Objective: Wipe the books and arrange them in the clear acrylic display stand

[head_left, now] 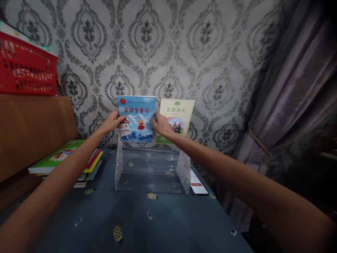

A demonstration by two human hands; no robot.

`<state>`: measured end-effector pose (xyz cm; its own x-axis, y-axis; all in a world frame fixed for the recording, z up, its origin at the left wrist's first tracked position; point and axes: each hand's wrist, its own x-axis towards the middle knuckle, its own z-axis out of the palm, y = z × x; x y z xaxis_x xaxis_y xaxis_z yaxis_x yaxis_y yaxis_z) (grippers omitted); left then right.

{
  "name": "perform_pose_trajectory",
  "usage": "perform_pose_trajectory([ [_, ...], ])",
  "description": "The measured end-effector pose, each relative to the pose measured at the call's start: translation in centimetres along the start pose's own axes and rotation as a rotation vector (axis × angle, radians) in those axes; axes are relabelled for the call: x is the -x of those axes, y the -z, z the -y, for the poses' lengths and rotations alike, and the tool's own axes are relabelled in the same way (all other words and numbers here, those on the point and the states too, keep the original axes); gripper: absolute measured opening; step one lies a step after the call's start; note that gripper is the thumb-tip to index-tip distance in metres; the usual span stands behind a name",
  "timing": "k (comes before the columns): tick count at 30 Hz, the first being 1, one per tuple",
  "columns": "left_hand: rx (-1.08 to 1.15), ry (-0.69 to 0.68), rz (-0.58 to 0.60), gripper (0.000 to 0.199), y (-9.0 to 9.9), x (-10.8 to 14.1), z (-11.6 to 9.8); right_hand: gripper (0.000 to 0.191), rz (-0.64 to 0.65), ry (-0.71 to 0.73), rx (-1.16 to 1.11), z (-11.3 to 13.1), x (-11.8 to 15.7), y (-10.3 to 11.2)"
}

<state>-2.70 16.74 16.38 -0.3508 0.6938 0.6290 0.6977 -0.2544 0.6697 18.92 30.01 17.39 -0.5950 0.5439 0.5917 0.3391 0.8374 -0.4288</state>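
Observation:
A blue picture-cover book (137, 121) with red title characters is held upright between my two hands. My left hand (113, 121) grips its left edge, and my right hand (161, 124) is closed on its right edge. The book is at the top back tier of a clear acrylic display rack (150, 168). To its right a cream book (179, 109) with green characters stands on the same top tier, partly covered by my right hand and wrist. Whether the blue book rests on the tier or hangs just above it, I cannot tell.
A stack of books (63, 154) lies at the left, partly behind my left forearm. A phone (198, 184) lies right of the rack on the dark patterned tablecloth (131, 221). A red basket (28, 68) sits on a wooden cabinet (37, 130); a curtain (276, 116) hangs at right.

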Motion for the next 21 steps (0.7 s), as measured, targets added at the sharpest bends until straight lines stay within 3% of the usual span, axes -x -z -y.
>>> perform_pose_trajectory([
  [12,-0.127,0.024,-0.034,0.052,-0.5,0.5,1.5,0.024,0.023,-0.027,0.064,0.3,1.1,-0.2],
  [21,-0.243,0.05,-0.134,0.05,-0.9,0.1,1.3,0.031,-0.004,-0.051,0.086,0.3,1.0,-0.3],
])
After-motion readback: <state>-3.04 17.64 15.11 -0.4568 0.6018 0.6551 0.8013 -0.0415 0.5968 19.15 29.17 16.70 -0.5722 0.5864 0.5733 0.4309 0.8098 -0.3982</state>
